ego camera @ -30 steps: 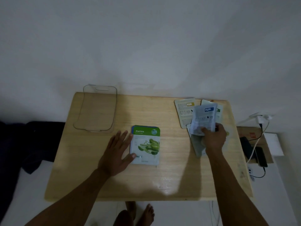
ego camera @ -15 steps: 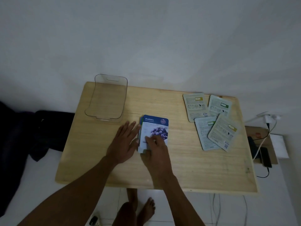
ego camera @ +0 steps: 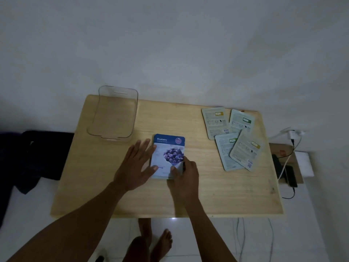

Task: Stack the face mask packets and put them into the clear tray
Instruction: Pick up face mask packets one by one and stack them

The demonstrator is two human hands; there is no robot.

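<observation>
Filling most of the view, the wooden table (ego camera: 217, 190) carries everything for the job. At its far left corner sits the clear tray (ego camera: 115, 114), w/ nothing in it, so the stack is prob. being built first and moved over in one go.

Next in size: the stack (ego camera: 168, 156) at centre, blueberry packet on top, lying flat on the wood just near of the tray. How many packets lie under it, can't tell. Four loose packets (ego camera: 234, 137) lie back-side up at the far right, well apart from the stack, two of them overlapping; these look like what's left to collect.

Left hand (ego camera: 138, 165) is spread flat, fingers fanned, its thumb on the stack's left edge, likely acting as a fence so the edges line up. Right hand (ego camera: 186, 173) pinches the near right corner of the top packet, thumb on the face, fingers partly hidden, prob. squaring it before letting go.

Vs 1 s ago: the right hand was over at the right pile lifting a packet, and an aloe vera packet topped the stack. Half a sec ago the blueberry packet was already down, w/ the right hand covering more of its lower face; now that hand has slid toward the corner. Left hand has barely shifted. Right pile: four packets, as half a sec ago.
</observation>
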